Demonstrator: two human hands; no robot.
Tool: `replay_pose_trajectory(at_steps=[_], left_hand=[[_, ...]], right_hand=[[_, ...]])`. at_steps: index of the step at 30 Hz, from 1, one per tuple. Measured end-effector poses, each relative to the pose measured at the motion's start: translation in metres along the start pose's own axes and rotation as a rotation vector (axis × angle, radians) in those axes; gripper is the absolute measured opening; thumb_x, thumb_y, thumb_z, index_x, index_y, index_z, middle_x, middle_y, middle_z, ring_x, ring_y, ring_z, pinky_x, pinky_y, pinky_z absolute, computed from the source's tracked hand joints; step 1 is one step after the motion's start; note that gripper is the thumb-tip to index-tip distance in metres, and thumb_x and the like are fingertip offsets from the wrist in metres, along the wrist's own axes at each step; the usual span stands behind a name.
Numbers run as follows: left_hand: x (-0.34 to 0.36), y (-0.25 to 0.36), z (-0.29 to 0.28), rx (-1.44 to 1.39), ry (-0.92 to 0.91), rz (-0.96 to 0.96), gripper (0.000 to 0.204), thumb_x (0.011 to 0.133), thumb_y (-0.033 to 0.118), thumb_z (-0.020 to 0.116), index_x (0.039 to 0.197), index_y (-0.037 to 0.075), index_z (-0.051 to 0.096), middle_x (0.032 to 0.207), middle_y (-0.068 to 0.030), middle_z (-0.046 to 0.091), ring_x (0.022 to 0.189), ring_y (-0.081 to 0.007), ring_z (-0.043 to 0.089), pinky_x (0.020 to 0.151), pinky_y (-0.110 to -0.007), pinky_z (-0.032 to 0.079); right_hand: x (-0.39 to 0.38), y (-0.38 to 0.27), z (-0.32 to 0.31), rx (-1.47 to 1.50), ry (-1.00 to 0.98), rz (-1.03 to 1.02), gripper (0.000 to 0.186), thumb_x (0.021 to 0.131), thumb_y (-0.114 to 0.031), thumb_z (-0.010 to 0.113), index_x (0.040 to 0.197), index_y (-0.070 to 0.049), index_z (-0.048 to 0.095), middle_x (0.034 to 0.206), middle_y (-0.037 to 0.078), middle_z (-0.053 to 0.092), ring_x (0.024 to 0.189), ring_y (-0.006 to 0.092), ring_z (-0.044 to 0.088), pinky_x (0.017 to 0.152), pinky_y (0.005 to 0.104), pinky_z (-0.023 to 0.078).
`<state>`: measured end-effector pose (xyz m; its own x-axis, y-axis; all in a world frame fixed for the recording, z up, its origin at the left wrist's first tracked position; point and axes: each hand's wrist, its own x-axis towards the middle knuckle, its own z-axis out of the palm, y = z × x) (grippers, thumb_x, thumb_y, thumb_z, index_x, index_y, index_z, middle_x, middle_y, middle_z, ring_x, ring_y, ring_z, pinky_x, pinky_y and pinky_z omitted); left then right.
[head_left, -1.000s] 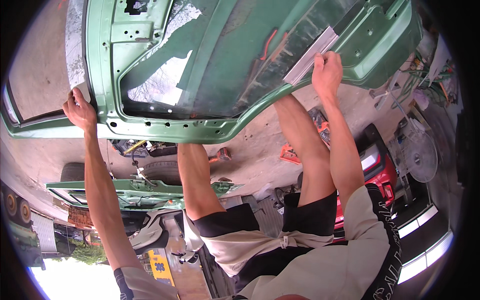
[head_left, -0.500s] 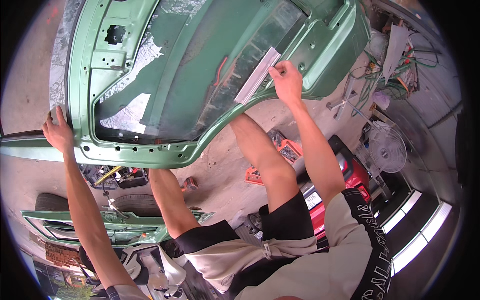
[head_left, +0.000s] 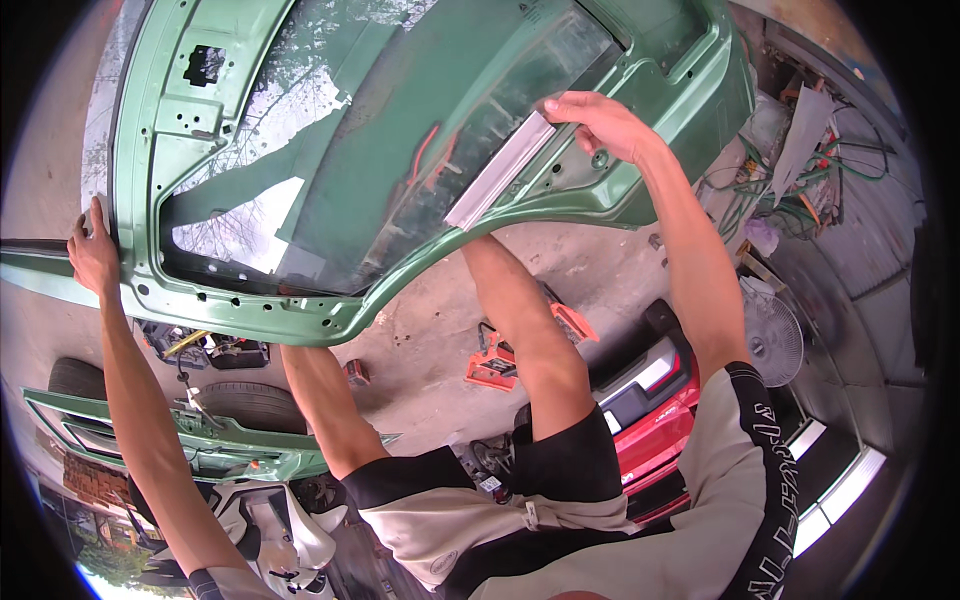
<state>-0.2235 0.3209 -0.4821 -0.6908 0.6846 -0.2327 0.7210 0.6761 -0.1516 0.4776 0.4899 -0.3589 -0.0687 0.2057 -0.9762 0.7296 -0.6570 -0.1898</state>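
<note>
No packages, labels, signs or screens clearly visible

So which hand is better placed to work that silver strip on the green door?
Right, probably. The right hand already pinches the strip's upper end, while the left hand grips the door's far edge.

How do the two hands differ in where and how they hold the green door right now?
The left hand grips the door's outer edge at the picture's left, fingers wrapped over the rim. The right hand reaches onto the inner panel and holds the top end of a pale metal strip lying aslant across it. Both arms are stretched out, and both hands are bare.
</note>
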Motion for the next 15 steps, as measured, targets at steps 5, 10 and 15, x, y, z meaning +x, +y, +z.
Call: replay_pose_trajectory(at_steps=[5,10,15], left_hand=[[0.008,-0.020,-0.002,0.054,-0.016,-0.023,0.077,0.088,0.077,0.036,0.133,0.019,0.060,0.135,-0.0088,0.058,0.129,-0.0269,0.050,0.109,-0.046,0.029],[0.006,-0.016,0.006,-0.017,0.019,0.012,0.077,0.087,0.078,0.039,0.133,0.020,0.061,0.136,-0.0073,0.058,0.129,-0.0267,0.050,0.110,-0.044,0.029],[0.008,-0.017,0.003,-0.040,0.005,-0.015,0.073,0.085,0.078,0.042,0.129,0.024,0.064,0.135,-0.0068,0.059,0.128,-0.0265,0.051,0.109,-0.045,0.029]], right_hand=[[0.001,-0.007,0.039,0.054,-0.173,-0.032,0.045,0.092,-0.040,0.067,0.113,-0.001,0.061,0.101,0.005,0.064,0.060,0.0081,0.058,0.057,0.0246,0.049],[0.021,0.015,0.037,0.004,-0.057,-0.095,0.044,0.094,-0.042,0.064,0.107,0.000,0.062,0.073,0.002,0.060,0.052,0.0075,0.050,0.059,0.0250,0.052],[0.014,0.024,0.064,0.054,0.241,-0.195,0.037,0.096,-0.037,0.063,0.101,0.000,0.062,0.074,0.002,0.061,0.050,0.0056,0.047,0.055,0.0240,0.053]])
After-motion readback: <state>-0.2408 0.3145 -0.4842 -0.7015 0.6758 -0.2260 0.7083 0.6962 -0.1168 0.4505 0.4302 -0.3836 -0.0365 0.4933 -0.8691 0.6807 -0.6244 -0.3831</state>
